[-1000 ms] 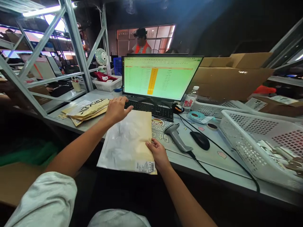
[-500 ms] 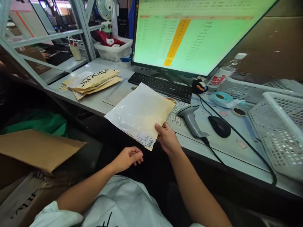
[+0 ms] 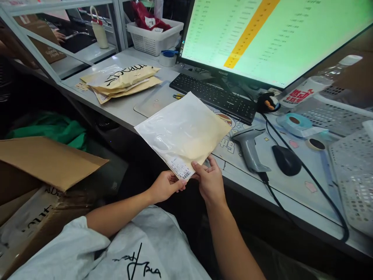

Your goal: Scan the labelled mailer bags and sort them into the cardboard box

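Right hand (image 3: 211, 181) had the pale flat packet (image 3: 183, 130) pinched at its near edge, thumb on top, fingers curled under. Left hand (image 3: 164, 188) was closed on the corner by the printed label (image 3: 180, 168), thumb on the upper face; its fingers were mostly hidden. Packet straddled the front edge of the desk (image 3: 125, 58), near corner overhanging; couldn't tell if its far part touched the surface. Stack of packets (image 3: 125, 79) lay near the desk's left front corner, scanner (image 3: 251, 149) near the front edge, right of the packet.
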{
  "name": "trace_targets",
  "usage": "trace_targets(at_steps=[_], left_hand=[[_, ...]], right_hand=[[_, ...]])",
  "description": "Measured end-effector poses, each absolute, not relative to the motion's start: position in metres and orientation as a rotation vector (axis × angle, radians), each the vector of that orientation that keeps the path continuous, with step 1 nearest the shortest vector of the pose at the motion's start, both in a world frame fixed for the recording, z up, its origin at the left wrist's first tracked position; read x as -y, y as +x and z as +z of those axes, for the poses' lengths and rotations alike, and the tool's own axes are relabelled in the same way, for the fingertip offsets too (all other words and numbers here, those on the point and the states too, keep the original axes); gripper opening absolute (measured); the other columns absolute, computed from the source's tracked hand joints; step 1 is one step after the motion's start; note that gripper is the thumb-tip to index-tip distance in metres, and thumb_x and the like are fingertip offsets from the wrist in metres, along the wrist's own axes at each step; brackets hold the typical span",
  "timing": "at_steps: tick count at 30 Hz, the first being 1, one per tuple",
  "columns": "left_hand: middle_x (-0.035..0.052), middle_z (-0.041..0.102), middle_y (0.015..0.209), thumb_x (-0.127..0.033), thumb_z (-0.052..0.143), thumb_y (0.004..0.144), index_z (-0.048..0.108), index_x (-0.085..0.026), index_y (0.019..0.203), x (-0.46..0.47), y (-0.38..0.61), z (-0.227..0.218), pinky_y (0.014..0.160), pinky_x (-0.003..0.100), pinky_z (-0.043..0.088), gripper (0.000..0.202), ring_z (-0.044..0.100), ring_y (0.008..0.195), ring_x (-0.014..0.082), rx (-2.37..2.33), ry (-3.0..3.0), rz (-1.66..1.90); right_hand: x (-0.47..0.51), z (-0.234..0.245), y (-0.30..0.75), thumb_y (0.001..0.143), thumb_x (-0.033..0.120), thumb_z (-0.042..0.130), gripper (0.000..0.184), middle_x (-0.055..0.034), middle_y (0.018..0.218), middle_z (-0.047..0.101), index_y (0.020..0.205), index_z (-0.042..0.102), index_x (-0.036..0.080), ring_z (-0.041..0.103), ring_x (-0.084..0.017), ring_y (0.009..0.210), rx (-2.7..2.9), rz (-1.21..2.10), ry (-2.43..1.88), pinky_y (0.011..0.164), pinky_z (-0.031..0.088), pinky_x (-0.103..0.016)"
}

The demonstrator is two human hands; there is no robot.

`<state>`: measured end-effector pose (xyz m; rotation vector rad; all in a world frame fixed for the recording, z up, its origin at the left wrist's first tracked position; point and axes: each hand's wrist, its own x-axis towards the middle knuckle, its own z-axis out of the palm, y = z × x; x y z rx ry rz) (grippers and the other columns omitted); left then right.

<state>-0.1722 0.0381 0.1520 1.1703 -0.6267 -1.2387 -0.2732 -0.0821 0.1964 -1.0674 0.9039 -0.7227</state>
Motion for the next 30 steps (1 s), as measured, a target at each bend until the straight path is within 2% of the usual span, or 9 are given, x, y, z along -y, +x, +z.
trace_targets(at_steps=[3, 10, 15, 19, 30], left_hand=[[0.0050, 0.070, 0.075, -0.059, 0.083, 0.076, 0.073, -0.014, 0.089, -0.046, -0.168, 0.152, 0.065, 0.027, 0.052, 0.047, 0.063, 0.065, 0.0146, 0.684, 1.193, -1.173], [0.0073, 0.074, 0.086, -0.053, 0.085, 0.077, 0.077, -0.013, 0.099, -0.057, -0.157, 0.147, 0.070, 0.028, 0.054, 0.046, 0.065, 0.071, 0.0156, 0.715, 1.186, -1.172], [0.0081, 0.073, 0.082, -0.062, 0.084, 0.075, 0.076, -0.011, 0.095, -0.058, -0.155, 0.147, 0.067, 0.027, 0.054, 0.056, 0.065, 0.069, 0.0152, 0.660, 1.146, -1.217], [0.0097, 0.074, 0.084, -0.067, 0.083, 0.075, 0.075, -0.009, 0.097, -0.058, -0.153, 0.150, 0.068, 0.027, 0.054, 0.062, 0.066, 0.070, 0.0160, 0.651, 1.157, -1.227], [0.0076, 0.070, 0.077, -0.066, 0.077, 0.082, 0.072, -0.010, 0.091, -0.060, -0.149, 0.147, 0.065, 0.026, 0.051, 0.057, 0.065, 0.069, 0.0162, 0.737, 1.165, -1.213]], right_hand=[[0.074, 0.194, -0.270, 0.056, 0.049, 0.099, 0.093, 0.0003, 0.075, 0.072, 0.128, 0.047, 0.021, 0.065, -0.020, 0.054, -0.902, -0.744, -1.073, 0.047, 0.056, -0.029], [0.057, 0.187, -0.269, 0.062, 0.050, 0.098, 0.092, -0.0020, 0.081, 0.075, 0.130, 0.044, 0.020, 0.071, -0.023, 0.063, -0.910, -0.757, -1.089, 0.054, 0.060, -0.031], [0.052, 0.185, -0.268, 0.060, 0.051, 0.100, 0.089, -0.0023, 0.081, 0.075, 0.122, 0.043, 0.022, 0.070, -0.022, 0.060, -0.902, -0.775, -1.072, 0.050, 0.058, -0.028], [0.048, 0.184, -0.267, 0.062, 0.051, 0.100, 0.092, -0.0040, 0.082, 0.076, 0.127, 0.042, 0.020, 0.071, -0.023, 0.061, -0.888, -0.787, -1.075, 0.050, 0.058, -0.028], [0.048, 0.185, -0.269, 0.065, 0.051, 0.098, 0.093, -0.0062, 0.086, 0.077, 0.131, 0.041, 0.020, 0.073, -0.024, 0.067, -0.862, -0.772, -1.094, 0.056, 0.061, -0.030]])
